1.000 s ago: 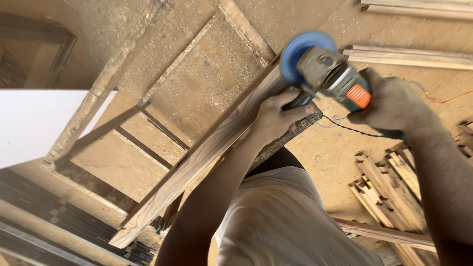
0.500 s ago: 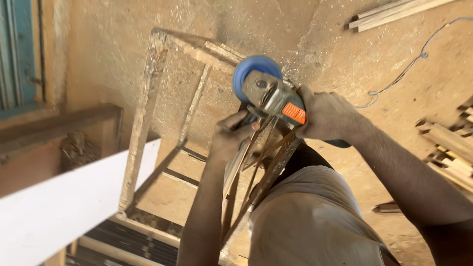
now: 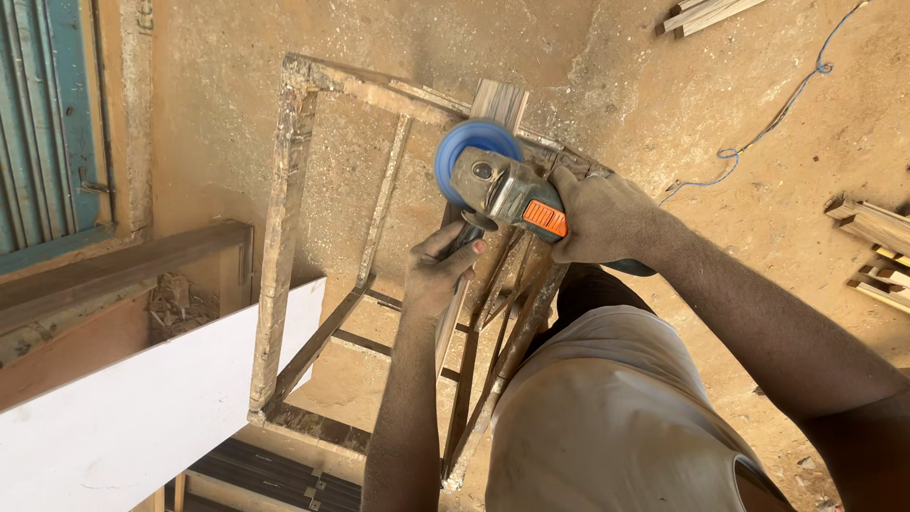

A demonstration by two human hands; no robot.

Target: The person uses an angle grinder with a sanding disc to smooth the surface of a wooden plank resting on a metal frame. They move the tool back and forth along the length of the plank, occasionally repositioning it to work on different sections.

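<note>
An angle grinder (image 3: 507, 194) with a blue disc guard (image 3: 471, 150) and an orange switch sits over a wooden plank (image 3: 500, 100) that lies along the right side of a dusty metal frame stand (image 3: 284, 218). My right hand (image 3: 602, 216) is wrapped around the grinder's body. My left hand (image 3: 438, 270) grips the grinder's side handle just below the disc, next to the plank's edge. Most of the plank is hidden under the tool and my arms.
A white board (image 3: 142, 408) leans at lower left beside a teal shutter door (image 3: 52, 123). Loose wood strips (image 3: 877, 251) lie at right and more strips (image 3: 701, 14) at top right. A blue wire (image 3: 768, 123) trails across the sandy floor.
The view swung from along the plank to nearly straight down over the stand. The grinder and both hands shifted slightly left and down in the view, with both hands keeping their grip.
</note>
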